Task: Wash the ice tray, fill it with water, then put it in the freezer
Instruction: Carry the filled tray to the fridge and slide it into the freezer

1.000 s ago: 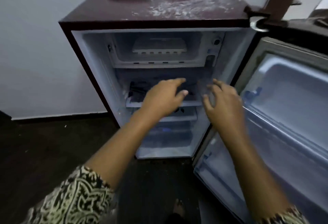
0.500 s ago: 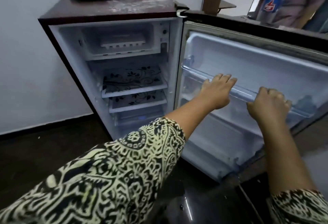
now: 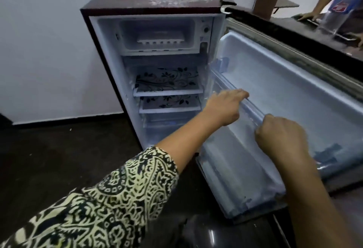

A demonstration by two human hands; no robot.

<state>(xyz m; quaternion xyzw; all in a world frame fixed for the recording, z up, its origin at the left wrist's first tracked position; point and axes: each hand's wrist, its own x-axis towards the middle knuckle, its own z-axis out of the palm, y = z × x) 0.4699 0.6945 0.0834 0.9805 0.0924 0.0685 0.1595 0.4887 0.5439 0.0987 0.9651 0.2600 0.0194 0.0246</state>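
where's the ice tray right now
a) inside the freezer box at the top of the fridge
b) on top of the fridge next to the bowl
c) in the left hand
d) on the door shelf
a: the white ice tray lies inside the freezer box at the top of the fridge, while the left hand and right hand hold only the door shelf rail.

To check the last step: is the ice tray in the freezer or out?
In. The white ice tray lies inside the freezer compartment, at the top of the open fridge.
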